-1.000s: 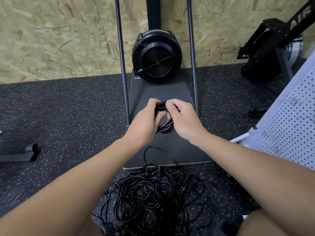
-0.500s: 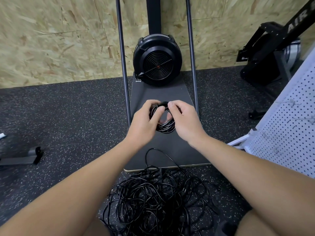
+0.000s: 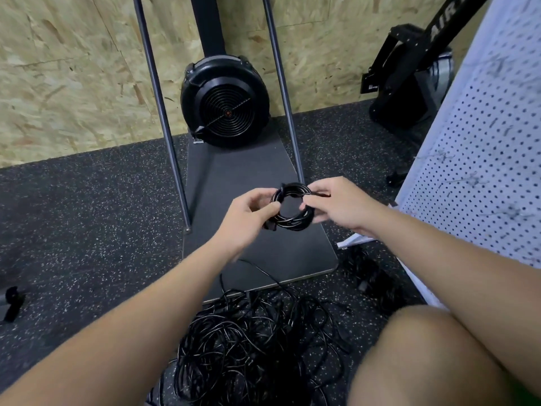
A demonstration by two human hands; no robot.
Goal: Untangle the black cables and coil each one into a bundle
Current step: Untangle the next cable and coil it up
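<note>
Hands, two: left [image 3: 247, 213] and right [image 3: 341, 205] both grip one coiled bundle [image 3: 292, 206]; one tangled cable pile [image 3: 257, 347] below.

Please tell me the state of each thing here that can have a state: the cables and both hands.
coiled cable bundle: wound into a small ring, held in the air between both hands.
tangled cable pile: loose and knotted, lying on the floor.
left hand: grips the ring's left side.
right hand: pinches the ring's right side.
</note>
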